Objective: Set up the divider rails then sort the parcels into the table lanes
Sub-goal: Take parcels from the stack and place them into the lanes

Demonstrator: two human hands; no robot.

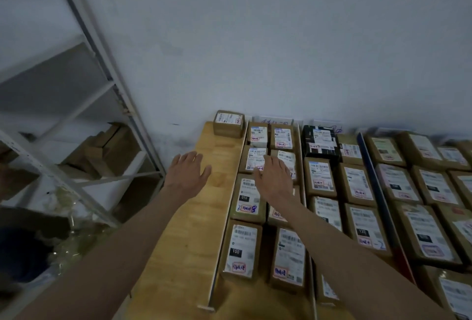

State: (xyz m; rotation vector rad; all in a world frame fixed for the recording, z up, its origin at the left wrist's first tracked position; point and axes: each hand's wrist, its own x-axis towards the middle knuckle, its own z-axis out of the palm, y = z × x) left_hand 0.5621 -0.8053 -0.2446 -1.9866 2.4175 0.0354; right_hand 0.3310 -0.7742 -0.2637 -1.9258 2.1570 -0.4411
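A wooden table (194, 220) is split into lanes by thin divider rails; a white rail (227, 215) borders the leftmost lane and a blue rail (380, 197) runs further right. Several brown labelled parcels fill the lanes to the right of the white rail, among them a black parcel (319, 142). A single parcel (228, 123) stands alone at the far end of the leftmost lane. My left hand (189, 171) is spread flat, fingers straight, over that lane's bare wood. My right hand (275, 179) hovers, fingers extended, over parcels in the second lane, holding nothing.
A white metal shelf rack (84, 105) stands to the left of the table with cardboard boxes (107, 151) on a lower shelf. A pale wall (281, 51) backs the table. Clear plastic wrapping (69, 217) lies on the floor at the left.
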